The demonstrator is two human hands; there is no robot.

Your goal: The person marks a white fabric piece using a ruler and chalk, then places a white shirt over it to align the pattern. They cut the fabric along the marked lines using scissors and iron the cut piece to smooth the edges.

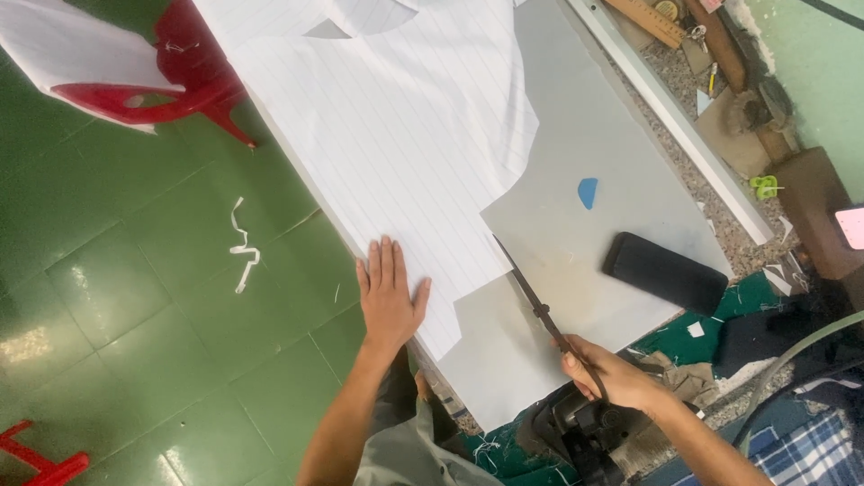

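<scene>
Head view: one white striped fabric sheet [396, 144] spread over the grey tabletop [621, 153], near edge under the left hand [389, 297], fingers [382, 261] flat, extended, pressing down and gripping nothing. Right hand [612, 373] closed around one long dark pair of scissors [540, 301], blade tip just beside the fabric's cut edge. Also on the tabletop: one blue chalk piece [587, 192], one black oblong case [664, 271]. One white scrap strip [243, 247] on the green floor [135, 315].
</scene>
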